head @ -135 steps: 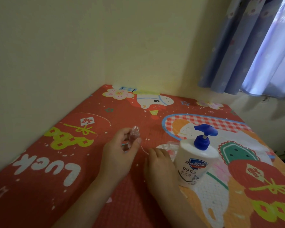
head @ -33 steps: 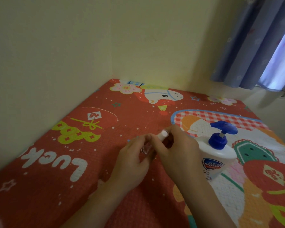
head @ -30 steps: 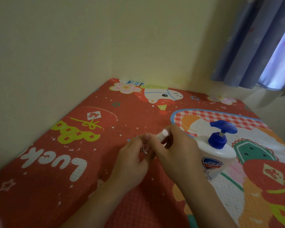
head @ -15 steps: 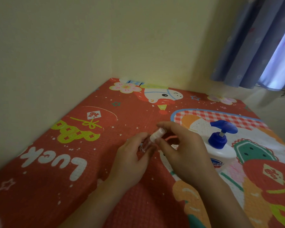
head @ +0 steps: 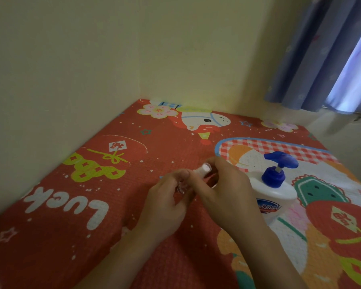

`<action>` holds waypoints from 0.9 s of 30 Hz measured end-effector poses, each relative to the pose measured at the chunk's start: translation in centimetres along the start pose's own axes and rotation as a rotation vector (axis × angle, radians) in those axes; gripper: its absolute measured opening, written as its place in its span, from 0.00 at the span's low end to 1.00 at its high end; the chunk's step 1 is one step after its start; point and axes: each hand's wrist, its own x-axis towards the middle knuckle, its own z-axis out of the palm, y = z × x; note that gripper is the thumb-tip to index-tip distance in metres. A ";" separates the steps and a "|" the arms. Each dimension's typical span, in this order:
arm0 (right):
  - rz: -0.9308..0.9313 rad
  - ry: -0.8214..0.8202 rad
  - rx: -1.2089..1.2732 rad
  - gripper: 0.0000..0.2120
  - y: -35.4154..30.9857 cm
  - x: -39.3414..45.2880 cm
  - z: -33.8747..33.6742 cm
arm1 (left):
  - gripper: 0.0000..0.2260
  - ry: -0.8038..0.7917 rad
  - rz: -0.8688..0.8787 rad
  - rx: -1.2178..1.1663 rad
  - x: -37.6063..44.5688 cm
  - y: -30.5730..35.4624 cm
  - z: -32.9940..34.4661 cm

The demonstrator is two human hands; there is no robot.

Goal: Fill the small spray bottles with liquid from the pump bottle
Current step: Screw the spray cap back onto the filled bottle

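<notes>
Both forearms reach forward from the lower edge, converging at centre; left hand [head: 165,203] curled, fingers [head: 180,176] pinching a small spray bottle [head: 182,187]; right hand [head: 225,190] arched over from the right, thumb and forefinger gripping its white top [head: 202,171]; hands touching.

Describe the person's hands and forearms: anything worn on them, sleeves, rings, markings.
Both the left hand and the right hand are bare, with no gloves, rings or watch showing. The forearms are uncovered down to the bottom edge of the picture, so no sleeve is in view. Fingernails look short and unpainted. No markings show.
</notes>
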 end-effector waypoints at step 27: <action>-0.053 0.027 -0.096 0.19 0.0 0.0 0.4 | 0.09 -0.033 0.014 -0.005 0.0 0.5 -0.2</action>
